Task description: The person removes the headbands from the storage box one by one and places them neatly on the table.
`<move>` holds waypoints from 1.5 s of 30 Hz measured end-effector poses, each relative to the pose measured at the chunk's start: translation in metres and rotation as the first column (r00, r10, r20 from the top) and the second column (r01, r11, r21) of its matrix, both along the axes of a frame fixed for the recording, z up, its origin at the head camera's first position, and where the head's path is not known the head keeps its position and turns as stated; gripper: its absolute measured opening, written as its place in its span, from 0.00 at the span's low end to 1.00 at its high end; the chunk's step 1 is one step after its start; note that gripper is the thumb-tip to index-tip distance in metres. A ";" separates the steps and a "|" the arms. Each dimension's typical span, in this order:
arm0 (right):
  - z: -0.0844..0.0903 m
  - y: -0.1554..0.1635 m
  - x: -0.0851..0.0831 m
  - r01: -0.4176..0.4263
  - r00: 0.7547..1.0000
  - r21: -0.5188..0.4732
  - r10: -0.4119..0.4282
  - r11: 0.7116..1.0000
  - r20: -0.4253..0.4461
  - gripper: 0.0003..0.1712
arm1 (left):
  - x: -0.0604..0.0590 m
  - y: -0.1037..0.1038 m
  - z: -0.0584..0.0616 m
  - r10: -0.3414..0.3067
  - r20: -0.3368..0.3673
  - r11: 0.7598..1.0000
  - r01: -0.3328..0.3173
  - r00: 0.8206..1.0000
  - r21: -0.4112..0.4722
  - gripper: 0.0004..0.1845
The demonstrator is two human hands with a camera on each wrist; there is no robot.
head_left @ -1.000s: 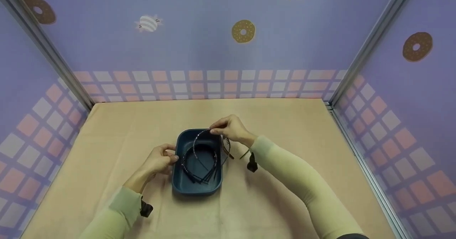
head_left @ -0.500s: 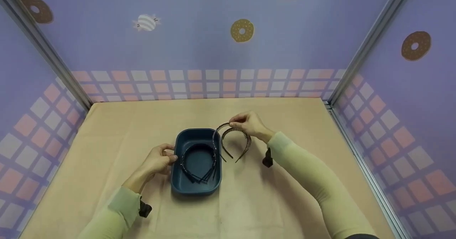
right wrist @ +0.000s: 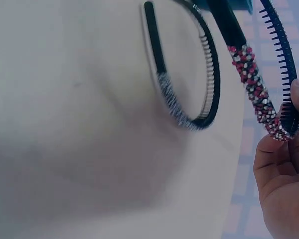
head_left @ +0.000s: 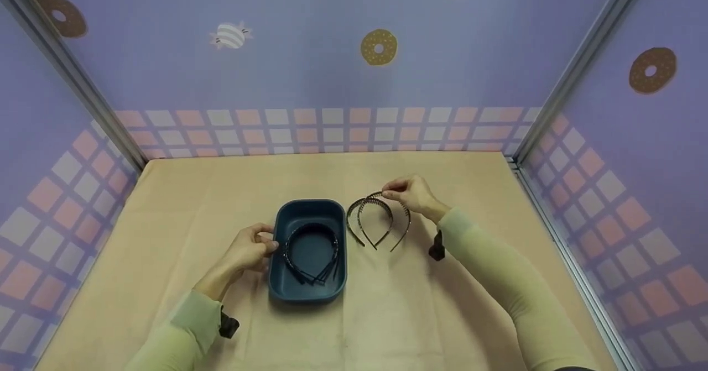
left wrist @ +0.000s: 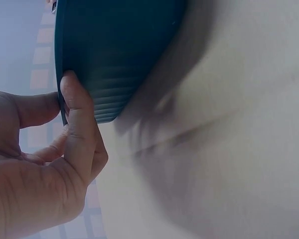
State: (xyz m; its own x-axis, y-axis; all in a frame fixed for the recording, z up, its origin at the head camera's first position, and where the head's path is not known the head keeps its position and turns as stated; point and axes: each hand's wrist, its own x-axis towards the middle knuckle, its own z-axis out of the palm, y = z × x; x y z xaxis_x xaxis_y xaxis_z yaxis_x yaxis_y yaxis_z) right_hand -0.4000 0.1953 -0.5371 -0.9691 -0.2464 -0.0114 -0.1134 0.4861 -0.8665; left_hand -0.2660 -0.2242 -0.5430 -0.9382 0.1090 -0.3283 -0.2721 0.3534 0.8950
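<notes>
I am pinching a black, curved, comb-toothed headband crusted with red and white beads at the far top of its arch, the thumb and fingertips of my right hand closing on the band itself. It is hanging to the right of the tray, its two ends pointing toward the near side; whether those tips are touching the cloth I cannot tell. In the head view it is overlapping a second black toothed headband with a silvery glittering section, which is lying just to the left, between my right hand and the tray. Farther left, a dark blue, rounded rectangular tray is standing on the cloth, and several overlapping black headbands are lying inside it, ends toward the near side, too bunched to count. My left hand is gripping the tray's left rim, the thumb and fingers nipping the wall between them. Pale yellow-green sleeves are covering my forearms. A pale tan cloth is spreading beneath everything, and a purple-blue wall with printed doughnuts and pink and white squares is rising at the far side.
</notes>
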 end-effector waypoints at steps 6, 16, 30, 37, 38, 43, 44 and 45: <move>-0.004 0.015 -0.002 0.055 0.998 0.006 -0.055 0.998 -0.001 0.11 | 0.001 -0.001 0.000 -0.002 -0.015 1.000 0.002 1.000 -0.006 0.25; -0.012 0.029 -0.008 0.114 0.993 0.058 -0.115 0.992 0.012 0.11 | 0.002 -0.001 -0.001 -0.001 -0.021 1.000 0.000 1.000 -0.011 0.25; -0.025 0.051 -0.012 0.127 0.991 0.101 -0.130 0.987 0.023 0.11 | 0.001 -0.002 -0.002 -0.003 -0.017 1.000 0.003 1.000 -0.008 0.26; -0.022 0.060 -0.019 0.142 0.988 0.107 -0.148 0.984 0.047 0.12 | 0.000 0.000 -0.003 0.008 -0.004 1.000 -0.008 1.000 -0.012 0.26; -0.022 0.062 -0.020 0.145 0.988 0.111 -0.150 0.983 0.045 0.12 | 0.000 0.000 -0.003 0.010 -0.004 1.000 -0.010 1.000 -0.013 0.26; -0.024 0.070 -0.022 0.158 0.985 0.135 -0.165 0.978 0.047 0.12 | 0.002 -0.001 -0.003 0.011 -0.009 1.000 -0.011 1.000 -0.014 0.26; -0.025 0.072 -0.022 0.159 0.984 0.136 -0.168 0.978 0.052 0.12 | 0.003 -0.001 -0.003 0.017 -0.007 1.000 -0.017 1.000 -0.010 0.26; -0.027 0.072 -0.022 0.157 0.985 0.142 -0.166 0.977 0.054 0.12 | 0.003 -0.002 -0.003 0.019 -0.009 1.000 -0.019 1.000 -0.008 0.26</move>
